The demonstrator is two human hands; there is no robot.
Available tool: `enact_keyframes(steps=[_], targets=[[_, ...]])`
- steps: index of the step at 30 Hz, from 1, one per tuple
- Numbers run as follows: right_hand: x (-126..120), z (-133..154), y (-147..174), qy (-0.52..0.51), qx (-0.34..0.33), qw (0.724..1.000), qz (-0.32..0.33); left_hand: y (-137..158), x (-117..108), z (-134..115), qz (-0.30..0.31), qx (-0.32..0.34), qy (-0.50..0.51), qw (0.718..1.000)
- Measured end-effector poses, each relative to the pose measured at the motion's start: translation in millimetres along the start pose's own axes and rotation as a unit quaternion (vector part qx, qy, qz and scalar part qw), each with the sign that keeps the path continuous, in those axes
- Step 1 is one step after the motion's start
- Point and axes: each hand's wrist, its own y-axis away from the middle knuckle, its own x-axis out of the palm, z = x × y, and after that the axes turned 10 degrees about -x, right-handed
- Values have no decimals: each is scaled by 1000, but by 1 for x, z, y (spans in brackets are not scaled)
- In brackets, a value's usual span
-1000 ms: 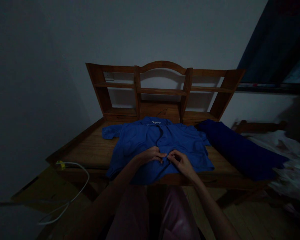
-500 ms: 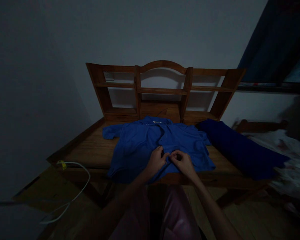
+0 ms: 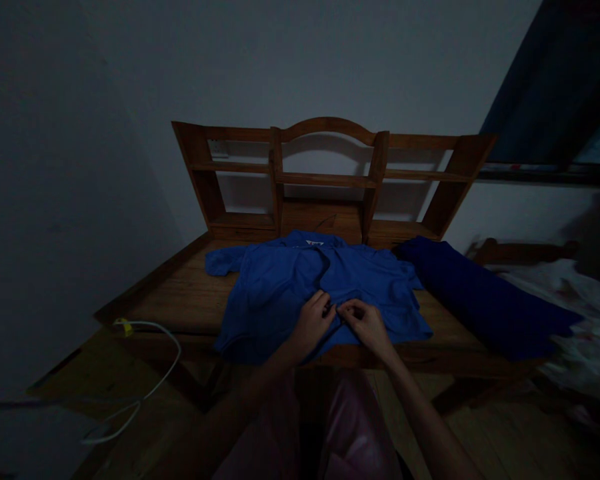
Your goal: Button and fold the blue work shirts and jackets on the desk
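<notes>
— Head view: where are we with the blue shirt (image 3: 300, 287)?
— It lies flat on the wooden surface (image 3: 190, 300). Our left hand (image 3: 313, 321) and right hand (image 3: 365, 323) pinch its front placket together, seemingly buttoning.
— Next?
— We'd judge a steady push through the buttonhole.

I see a matt blue cloth shirt (image 3: 290, 280) on my bench (image 3: 180, 303) of grained, dull wood.
</notes>
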Motion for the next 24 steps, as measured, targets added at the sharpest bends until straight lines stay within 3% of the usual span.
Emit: enact_keyframes(steps=[7, 11, 14, 24], targets=[[-1, 0, -1, -15, 6, 1000, -10, -5, 0, 6, 24, -67, 90, 993], [-3, 3, -1, -21, 4, 1000, -2, -10, 3, 18, 79, -126, 164, 975], [-4, 5, 0, -30, -7, 999, 7, -12, 3, 22, 107, -140, 171, 969], [-6, 8, -1, -67, -10, 998, 14, -13, 0, 14, 113, -168, 220, 954]])
